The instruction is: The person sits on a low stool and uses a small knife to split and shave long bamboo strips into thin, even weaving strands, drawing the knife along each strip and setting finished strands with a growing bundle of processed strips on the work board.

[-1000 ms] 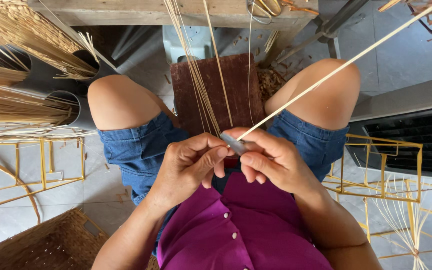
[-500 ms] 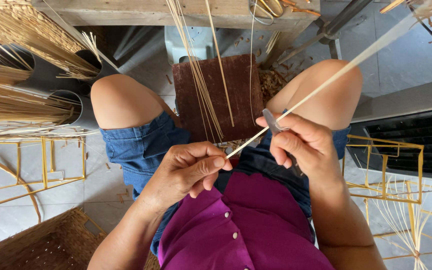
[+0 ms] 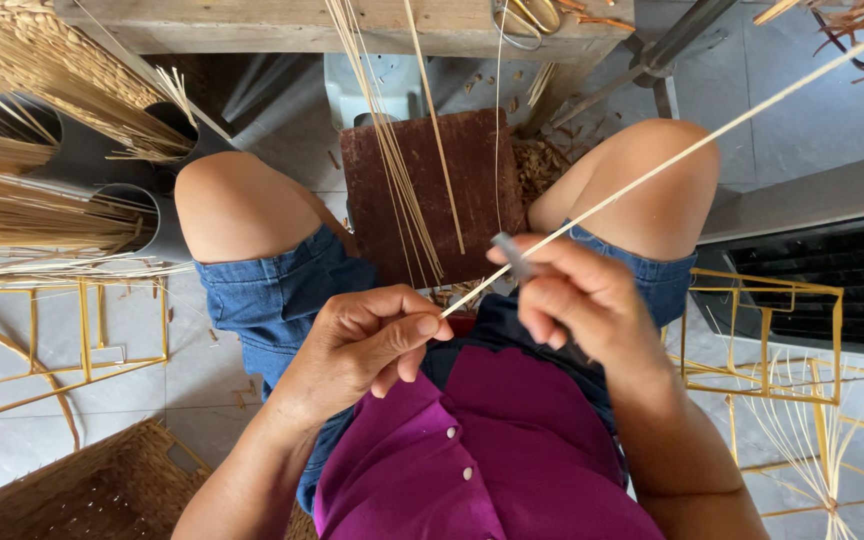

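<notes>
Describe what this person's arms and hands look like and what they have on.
Both forearms are bare, with no sleeves reaching them. The left hand and right hand show no gloves, rings or watch. The person wears a magenta buttoned shirt and blue denim shorts.

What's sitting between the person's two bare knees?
In the head view, a dark reddish-brown wooden block stands between the left knee and right knee, with thin pale bamboo strips lying across it.

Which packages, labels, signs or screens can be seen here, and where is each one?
None is in view. The left hand and right hand hold only a thin strip; around them lie a brown block, bundles of straw, a basket and yellow frames, all without printing.
</notes>
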The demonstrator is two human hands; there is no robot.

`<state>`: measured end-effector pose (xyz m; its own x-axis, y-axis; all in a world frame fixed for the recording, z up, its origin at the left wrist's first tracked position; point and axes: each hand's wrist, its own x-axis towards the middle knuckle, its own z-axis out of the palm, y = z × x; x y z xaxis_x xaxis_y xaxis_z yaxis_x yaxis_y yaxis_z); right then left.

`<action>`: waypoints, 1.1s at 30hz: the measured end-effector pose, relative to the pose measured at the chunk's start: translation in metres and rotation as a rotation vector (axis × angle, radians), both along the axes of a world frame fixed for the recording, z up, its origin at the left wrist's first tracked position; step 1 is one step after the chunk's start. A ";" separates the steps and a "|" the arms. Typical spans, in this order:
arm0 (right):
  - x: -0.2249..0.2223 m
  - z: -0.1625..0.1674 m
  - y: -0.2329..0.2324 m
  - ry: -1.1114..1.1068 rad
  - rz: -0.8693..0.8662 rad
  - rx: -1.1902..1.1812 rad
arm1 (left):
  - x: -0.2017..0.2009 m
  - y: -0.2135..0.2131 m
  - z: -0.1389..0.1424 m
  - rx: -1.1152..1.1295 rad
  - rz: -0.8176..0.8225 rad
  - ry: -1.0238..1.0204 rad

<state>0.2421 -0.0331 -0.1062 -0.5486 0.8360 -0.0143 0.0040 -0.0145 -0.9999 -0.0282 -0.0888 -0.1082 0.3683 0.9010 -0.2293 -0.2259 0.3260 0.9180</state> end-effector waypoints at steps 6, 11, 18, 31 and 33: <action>0.041 -0.003 0.027 0.129 -0.208 0.024 | -0.013 -0.003 -0.004 -0.022 -0.026 0.049; 0.068 0.010 0.051 0.340 -0.444 0.125 | -0.017 -0.003 -0.003 -0.040 -0.010 0.096; 0.022 0.002 0.000 0.020 -0.270 0.044 | 0.007 0.009 0.004 0.009 0.040 0.137; -0.006 -0.001 -0.004 0.022 0.052 -0.076 | 0.021 0.010 0.003 0.081 0.065 0.209; -0.015 -0.007 -0.004 -0.010 0.090 -0.004 | 0.021 0.009 0.001 0.087 0.044 0.151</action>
